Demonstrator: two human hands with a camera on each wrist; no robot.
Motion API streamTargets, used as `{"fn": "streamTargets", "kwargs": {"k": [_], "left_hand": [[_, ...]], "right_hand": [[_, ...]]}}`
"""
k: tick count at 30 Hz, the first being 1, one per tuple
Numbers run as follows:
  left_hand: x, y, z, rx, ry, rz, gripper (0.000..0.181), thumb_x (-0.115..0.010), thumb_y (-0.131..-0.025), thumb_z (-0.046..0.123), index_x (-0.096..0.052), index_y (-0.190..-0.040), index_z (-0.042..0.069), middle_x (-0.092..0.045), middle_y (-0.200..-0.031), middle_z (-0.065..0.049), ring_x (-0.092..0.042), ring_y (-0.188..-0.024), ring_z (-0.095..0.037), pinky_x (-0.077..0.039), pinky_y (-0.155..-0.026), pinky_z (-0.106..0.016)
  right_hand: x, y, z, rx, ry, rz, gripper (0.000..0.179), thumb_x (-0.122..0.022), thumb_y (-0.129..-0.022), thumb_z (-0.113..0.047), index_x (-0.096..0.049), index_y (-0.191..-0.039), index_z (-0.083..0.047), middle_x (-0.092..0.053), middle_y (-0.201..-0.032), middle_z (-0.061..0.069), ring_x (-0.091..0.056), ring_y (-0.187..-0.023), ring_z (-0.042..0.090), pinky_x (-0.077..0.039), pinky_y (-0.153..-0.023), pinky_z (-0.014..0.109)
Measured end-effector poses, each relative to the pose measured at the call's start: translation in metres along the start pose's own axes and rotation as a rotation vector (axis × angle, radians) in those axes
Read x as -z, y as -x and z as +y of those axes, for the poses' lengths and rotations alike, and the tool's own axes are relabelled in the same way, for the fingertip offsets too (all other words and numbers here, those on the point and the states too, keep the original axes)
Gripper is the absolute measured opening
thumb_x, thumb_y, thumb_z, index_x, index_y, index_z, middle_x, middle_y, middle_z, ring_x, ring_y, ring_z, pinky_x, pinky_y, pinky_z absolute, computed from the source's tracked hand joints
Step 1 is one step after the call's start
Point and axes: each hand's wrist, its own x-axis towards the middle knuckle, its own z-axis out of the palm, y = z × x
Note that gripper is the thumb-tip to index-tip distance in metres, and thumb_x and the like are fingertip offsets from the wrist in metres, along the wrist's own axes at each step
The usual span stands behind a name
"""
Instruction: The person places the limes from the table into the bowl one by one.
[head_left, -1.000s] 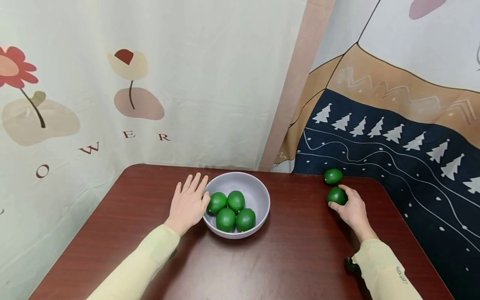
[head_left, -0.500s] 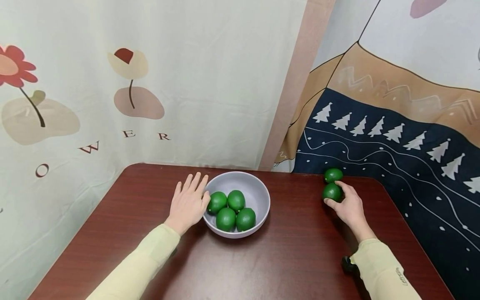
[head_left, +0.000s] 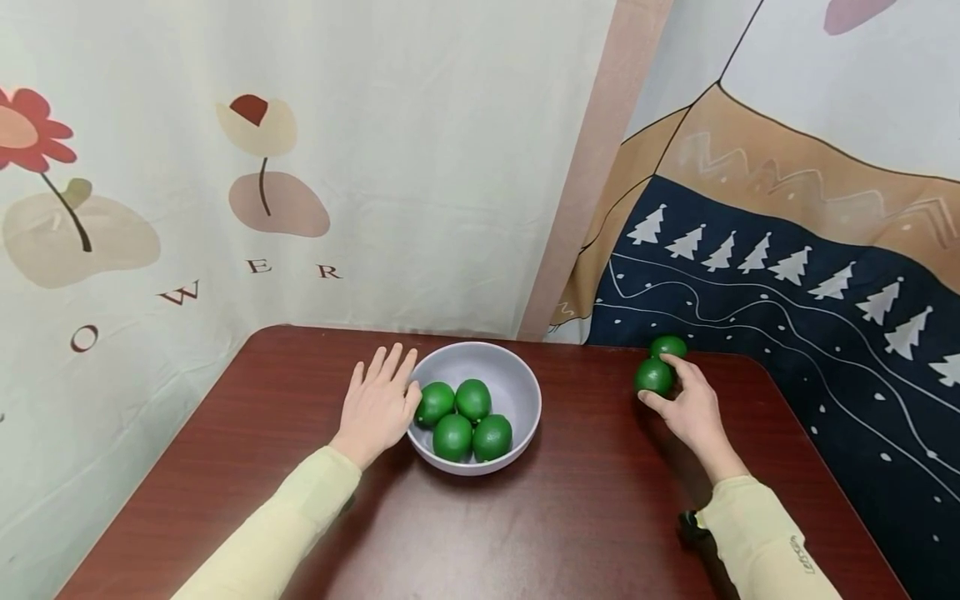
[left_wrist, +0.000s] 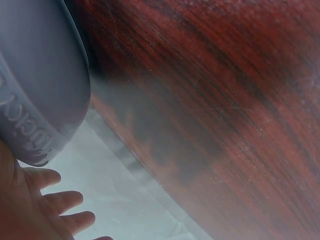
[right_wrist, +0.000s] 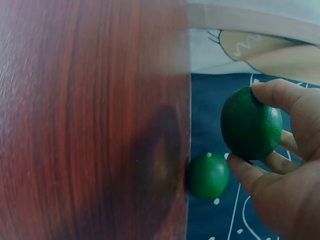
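Observation:
A light purple bowl (head_left: 517,400) stands on the table with several green limes (head_left: 452,437) in it. My left hand (head_left: 377,410) lies at the bowl's left rim, fingers straight and spread. In the left wrist view the fingers (left_wrist: 65,201) show just below the bowl's wall (left_wrist: 47,60), which bears raised lettering. Over the right part of the table, my right hand (head_left: 692,408) pinches a single lime (right_wrist: 250,125) between thumb and fingertips. Another lime (right_wrist: 207,176) lies behind it at the table's far edge, partly hidden by the held one in the head view.
The dark red wooden table (head_left: 585,517) ends at the back against a pale flower-printed curtain (head_left: 420,167). A navy cloth with white trees (head_left: 750,308) hangs along the right side. A dark object (head_left: 693,527) shows at the right sleeve.
My right hand has moved a little left and away from me with the lime, which now overlaps the far lime. The left hand and bowl have stayed in place.

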Motion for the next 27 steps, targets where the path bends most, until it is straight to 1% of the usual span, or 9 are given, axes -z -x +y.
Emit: {"fn": "streamTargets", "kwargs": {"k": [3, 9, 17, 23, 27], "left_hand": [[0.000, 0.000, 0.000, 0.000, -0.002, 0.000, 0.057, -0.041, -0.107, 0.033, -0.041, -0.159, 0.011, -0.036, -0.165, -0.018, -0.025, -0.155, -0.040, -0.020, -0.123, -0.064], [0.000, -0.001, 0.000, 0.006, 0.001, -0.015, 0.058, -0.038, -0.107, 0.034, -0.039, -0.161, 0.012, -0.034, -0.166, -0.018, -0.023, -0.156, -0.040, -0.017, -0.123, -0.063], [0.000, 0.000, 0.000, 0.002, 0.007, -0.003, 0.058, -0.039, -0.106, 0.034, -0.041, -0.160, 0.011, -0.035, -0.165, -0.018, -0.023, -0.156, -0.040, -0.016, -0.123, -0.064], [0.001, 0.000, 0.000, 0.003, 0.002, -0.012, 0.058, -0.037, -0.107, 0.034, -0.040, -0.160, 0.011, -0.034, -0.166, -0.017, -0.023, -0.156, -0.040, -0.017, -0.123, -0.064], [0.000, 0.000, 0.000, 0.005, -0.004, -0.009, 0.058, -0.039, -0.107, 0.034, -0.040, -0.160, 0.012, -0.034, -0.166, -0.017, -0.023, -0.156, -0.039, -0.018, -0.123, -0.064]], "right_hand": [[0.000, 0.000, -0.005, 0.016, -0.009, 0.010, 0.066, -0.081, -0.086, -0.005, -0.051, -0.144, 0.003, -0.052, -0.135, 0.030, -0.063, -0.106, 0.048, -0.052, -0.094, 0.060], [-0.001, -0.001, -0.015, 0.032, -0.042, 0.005, 0.065, -0.081, -0.086, -0.004, -0.051, -0.144, 0.003, -0.051, -0.138, 0.030, -0.062, -0.113, 0.049, -0.053, -0.097, 0.061], [-0.003, -0.001, -0.024, 0.072, -0.047, 0.015, 0.065, -0.083, -0.085, -0.006, -0.053, -0.143, 0.001, -0.052, -0.141, 0.028, -0.064, -0.111, 0.046, -0.054, -0.096, 0.059], [-0.003, 0.000, -0.033, 0.079, -0.067, -0.001, 0.065, -0.083, -0.086, -0.008, -0.054, -0.143, -0.001, -0.052, -0.140, 0.027, -0.064, -0.113, 0.045, -0.054, -0.096, 0.059], [-0.003, 0.000, -0.039, 0.082, -0.081, -0.018, 0.065, -0.083, -0.086, -0.009, -0.053, -0.143, -0.001, -0.053, -0.138, 0.025, -0.063, -0.114, 0.045, -0.054, -0.097, 0.059]]}}
